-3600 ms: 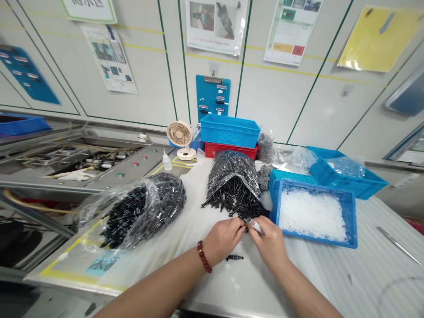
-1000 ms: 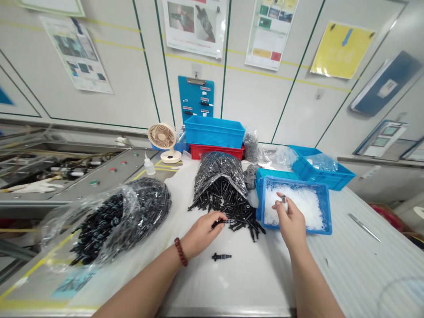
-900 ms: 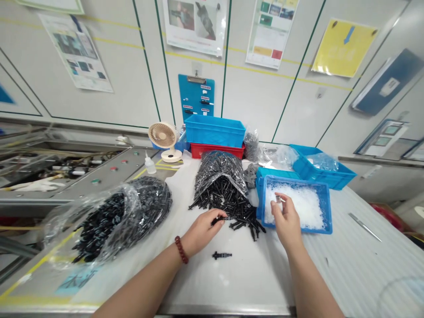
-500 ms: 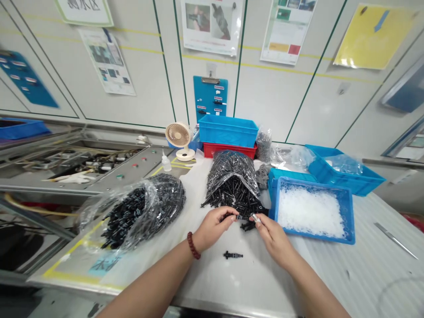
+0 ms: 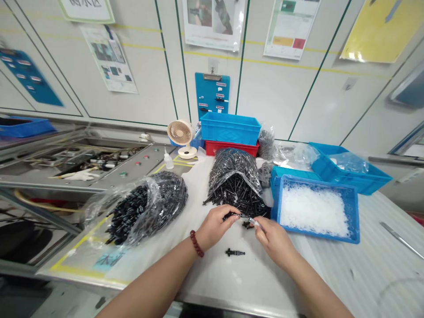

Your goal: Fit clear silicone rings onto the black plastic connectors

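My left hand (image 5: pixel 215 227), with a beaded bracelet at the wrist, pinches a slim black part (image 5: pixel 230 215) that points to the right. Between the fingers of my right hand (image 5: pixel 273 236) is a small whitish tubular piece (image 5: pixel 254 222), its end at the tip of the black part. Whether the two are joined is too small to tell. Below the hands, another black part (image 5: pixel 235 252) lies on the table. Just behind them sits an open clear bag (image 5: pixel 235 176) full of black parts.
A second bag of black parts (image 5: pixel 149 207) lies at left. On the right are a blue tray (image 5: pixel 355 221) of small clear pieces and metal tweezers (image 5: pixel 400 238). Blue bins (image 5: pixel 230 128), a fan (image 5: pixel 180 132) and a small bottle (image 5: pixel 168 160) stand behind.
The whitish piece in my right hand has come up to the tip of the black part; before, a small gap lay between them. The whole view has shifted slightly.
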`<action>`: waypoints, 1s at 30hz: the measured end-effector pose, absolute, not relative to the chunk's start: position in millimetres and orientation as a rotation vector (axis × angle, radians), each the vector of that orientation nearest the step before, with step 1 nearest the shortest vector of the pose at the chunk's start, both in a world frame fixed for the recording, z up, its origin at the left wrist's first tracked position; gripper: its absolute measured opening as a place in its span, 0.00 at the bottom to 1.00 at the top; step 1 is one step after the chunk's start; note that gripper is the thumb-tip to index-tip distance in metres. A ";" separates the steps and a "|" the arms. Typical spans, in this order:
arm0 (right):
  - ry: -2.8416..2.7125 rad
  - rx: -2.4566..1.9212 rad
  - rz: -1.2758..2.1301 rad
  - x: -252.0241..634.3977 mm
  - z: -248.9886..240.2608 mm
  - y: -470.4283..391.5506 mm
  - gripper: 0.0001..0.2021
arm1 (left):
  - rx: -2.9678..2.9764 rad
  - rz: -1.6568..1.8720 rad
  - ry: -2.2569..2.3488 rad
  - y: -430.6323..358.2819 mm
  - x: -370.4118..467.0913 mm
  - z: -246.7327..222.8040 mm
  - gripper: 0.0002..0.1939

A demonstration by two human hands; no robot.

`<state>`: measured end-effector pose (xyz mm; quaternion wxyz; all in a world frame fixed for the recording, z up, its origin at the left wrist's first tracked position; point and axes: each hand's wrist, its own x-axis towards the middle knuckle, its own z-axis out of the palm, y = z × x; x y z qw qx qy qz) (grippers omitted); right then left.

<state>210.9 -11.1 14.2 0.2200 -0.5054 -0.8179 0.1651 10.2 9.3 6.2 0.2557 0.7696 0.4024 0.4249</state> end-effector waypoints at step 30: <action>-2.081 -1.607 0.380 214.2 13.2 -6.4 0.14 | 2.306 0.298 0.864 -1.5 11.8 5.9 0.13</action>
